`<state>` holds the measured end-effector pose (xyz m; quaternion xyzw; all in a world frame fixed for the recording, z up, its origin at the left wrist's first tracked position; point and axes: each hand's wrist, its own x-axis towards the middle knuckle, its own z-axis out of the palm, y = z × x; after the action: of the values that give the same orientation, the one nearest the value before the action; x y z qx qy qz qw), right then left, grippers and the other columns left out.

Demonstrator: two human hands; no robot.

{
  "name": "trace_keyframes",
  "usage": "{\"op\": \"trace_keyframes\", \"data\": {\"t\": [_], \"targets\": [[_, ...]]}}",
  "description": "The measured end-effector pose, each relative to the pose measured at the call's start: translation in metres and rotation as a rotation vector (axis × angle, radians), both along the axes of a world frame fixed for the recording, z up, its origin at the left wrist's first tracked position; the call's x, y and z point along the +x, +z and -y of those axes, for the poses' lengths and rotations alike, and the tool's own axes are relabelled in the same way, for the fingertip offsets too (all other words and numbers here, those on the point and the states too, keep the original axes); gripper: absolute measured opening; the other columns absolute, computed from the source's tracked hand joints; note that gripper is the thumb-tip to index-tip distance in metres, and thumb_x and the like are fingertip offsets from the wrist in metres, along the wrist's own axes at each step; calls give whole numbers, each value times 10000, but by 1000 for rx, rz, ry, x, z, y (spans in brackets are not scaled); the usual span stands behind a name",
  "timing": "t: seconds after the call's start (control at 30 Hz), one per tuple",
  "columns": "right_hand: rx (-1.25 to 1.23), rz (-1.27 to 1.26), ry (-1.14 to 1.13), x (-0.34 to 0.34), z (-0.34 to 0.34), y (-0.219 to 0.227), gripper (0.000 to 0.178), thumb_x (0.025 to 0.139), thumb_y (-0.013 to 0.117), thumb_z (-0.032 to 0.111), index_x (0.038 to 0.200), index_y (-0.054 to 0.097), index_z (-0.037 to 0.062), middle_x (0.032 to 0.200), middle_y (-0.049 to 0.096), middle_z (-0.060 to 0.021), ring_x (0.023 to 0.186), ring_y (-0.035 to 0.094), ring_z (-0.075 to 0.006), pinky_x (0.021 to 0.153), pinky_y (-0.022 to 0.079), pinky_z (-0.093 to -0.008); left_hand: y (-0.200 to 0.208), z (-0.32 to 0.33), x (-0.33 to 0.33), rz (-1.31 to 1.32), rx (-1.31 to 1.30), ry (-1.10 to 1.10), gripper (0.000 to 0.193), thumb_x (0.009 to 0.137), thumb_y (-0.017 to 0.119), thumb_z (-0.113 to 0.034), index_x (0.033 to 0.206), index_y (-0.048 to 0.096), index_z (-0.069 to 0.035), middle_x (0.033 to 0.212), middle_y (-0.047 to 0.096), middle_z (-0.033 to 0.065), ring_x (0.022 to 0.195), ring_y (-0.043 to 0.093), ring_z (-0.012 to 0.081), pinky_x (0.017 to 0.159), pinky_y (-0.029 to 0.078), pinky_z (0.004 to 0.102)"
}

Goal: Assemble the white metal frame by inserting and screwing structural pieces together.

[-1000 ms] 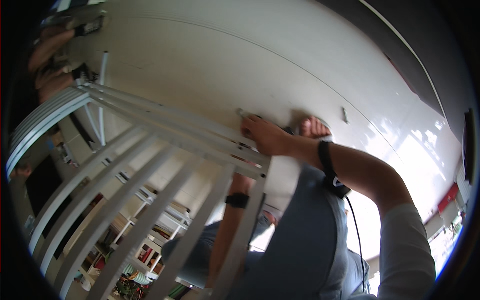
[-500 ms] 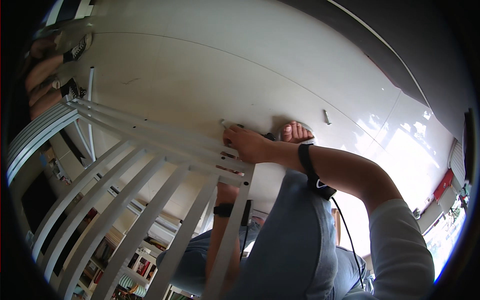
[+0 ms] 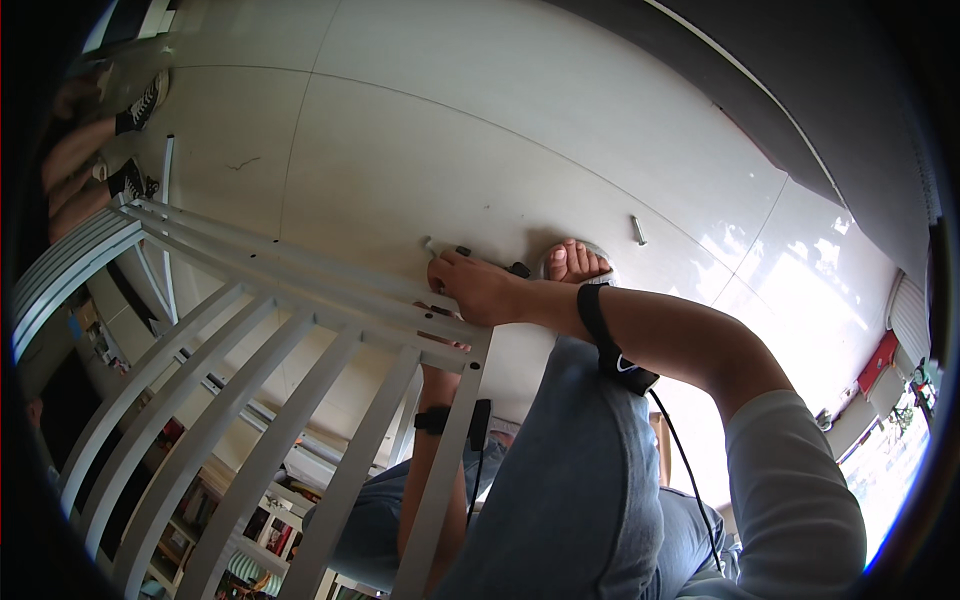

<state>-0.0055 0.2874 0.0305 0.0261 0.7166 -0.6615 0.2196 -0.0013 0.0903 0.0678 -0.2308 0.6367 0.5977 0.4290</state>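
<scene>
A white slatted furniture frame (image 3: pixel 335 410) tilts across the left and lower middle of the head view. At its near upper corner, my right hand (image 3: pixel 475 288) rests over the outer rail with its fingers curled closed. A small pale, thin end (image 3: pixel 430 243) pokes out beyond those fingers; what it belongs to is hidden. My left forearm (image 3: pixel 437 390) comes up behind the slats, and only bits of my left hand (image 3: pixel 445 328) show through the gaps between the rails, beneath the right one. Dark holes dot the rails.
A bolt (image 3: pixel 639 231) lies on the pale tiled floor (image 3: pixel 400 150), right of my sandalled foot (image 3: pixel 578 262). Another person's legs (image 3: pixel 85 150) are at the far left, near a thin white bar (image 3: pixel 168 220). A dark, large piece (image 3: pixel 850 90) borders the upper right. A black cable (image 3: pixel 690 460) hangs from my right wrist strap.
The whole view has shifted, so the frame, hands and bolt sit slightly further left. Both hands keep to the same corner of the frame, the right one still curled.
</scene>
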Motion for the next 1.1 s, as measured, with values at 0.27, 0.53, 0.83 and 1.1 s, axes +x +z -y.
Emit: {"op": "trace_keyframes", "data": {"t": [0.27, 0.53, 0.83, 1.1], "targets": [[-7, -41, -38, -1, 0, 6, 384, 748, 724, 26, 1056, 494, 30, 1089, 538, -167, 1062, 583, -371, 888, 482, -433, -5, -1, 12, -9, 18, 8, 199, 985, 604, -297, 1114, 555, -153, 951, 586, -12, 794, 559, 101, 710, 467, 274], [-1, -53, -31, 1, -2, 7, 386, 758, 726, 39, 1060, 486, 26, 1098, 524, -176, 1052, 587, -374, 883, 486, -423, -5, 9, 18, -30, 13, 15, 201, 985, 606, -291, 1120, 556, -150, 955, 588, -9, 796, 562, 104, 712, 469, 276], [48, -71, -20, 2, -2, 10, 388, 793, 719, 62, 1091, 478, 5, 1126, 516, -190, 1085, 584, -391, 899, 483, -433, -15, 0, 33, -30, 64, 14, 204, 984, 607, -284, 1126, 557, -147, 959, 589, -6, 799, 565, 106, 714, 473, 279], [31, -69, 13, -1, -2, 8, 418, 776, 727, 60, 1117, 495, -8, 1153, 513, -196, 1086, 597, -392, 915, 498, -436, -28, -11, 47, -30, 112, 16, 206, 983, 609, -278, 1132, 557, -145, 963, 590, -3, 802, 568, 109, 715, 475, 282]]}}
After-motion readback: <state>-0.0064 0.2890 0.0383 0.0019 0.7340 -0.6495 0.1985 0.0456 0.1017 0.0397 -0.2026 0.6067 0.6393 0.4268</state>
